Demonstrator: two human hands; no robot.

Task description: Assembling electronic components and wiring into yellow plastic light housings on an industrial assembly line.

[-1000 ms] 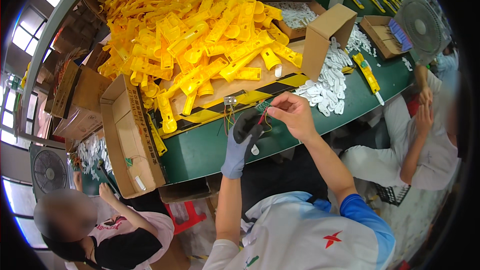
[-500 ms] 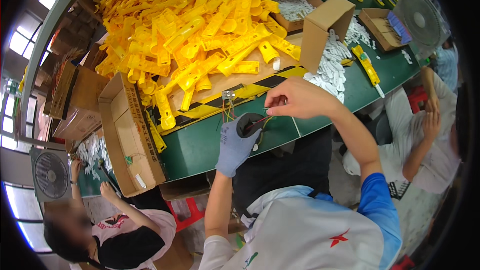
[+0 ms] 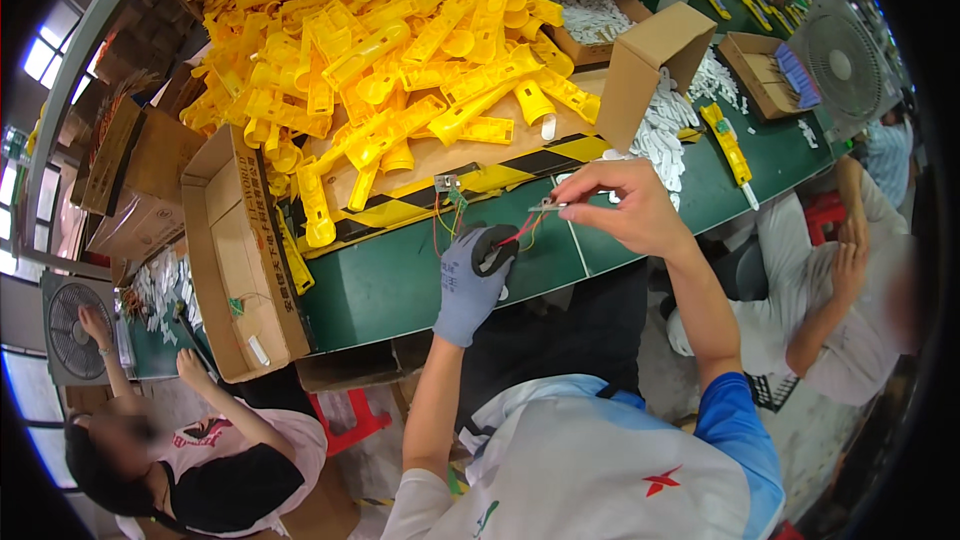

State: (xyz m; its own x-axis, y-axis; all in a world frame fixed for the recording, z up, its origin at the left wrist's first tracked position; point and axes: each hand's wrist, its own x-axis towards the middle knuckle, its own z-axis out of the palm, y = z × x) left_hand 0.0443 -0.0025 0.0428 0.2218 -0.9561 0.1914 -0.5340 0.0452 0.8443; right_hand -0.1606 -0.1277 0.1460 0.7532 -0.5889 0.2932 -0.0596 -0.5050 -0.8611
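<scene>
My left hand [image 3: 472,285], in a grey-blue glove with black fingertips, is closed around thin coloured wires [image 3: 520,229]. Above its fingers stick out a small green circuit board [image 3: 457,199] and a silvery part [image 3: 446,183] joined by wires. What lies inside the palm is hidden. To the right, my bare right hand [image 3: 635,208] pinches a small flat part [image 3: 546,206], at which red and yellow wires seem to end. Both hands are above the green table [image 3: 370,298], in front of the yellow-and-black striped edge [image 3: 400,210].
A large heap of yellow plastic housings [image 3: 400,50] fills the far side. White plastic pieces [image 3: 662,135] lie right of it by an upturned carton [image 3: 650,60]. An open cardboard box [image 3: 225,260] stands left. One assembled yellow piece [image 3: 727,145] lies right. Co-workers sit on both sides.
My right hand has moved slightly right and away from the left, drawing the small part clear so it shows better. The left hand stays closed on the wires. The view has shifted slightly.
</scene>
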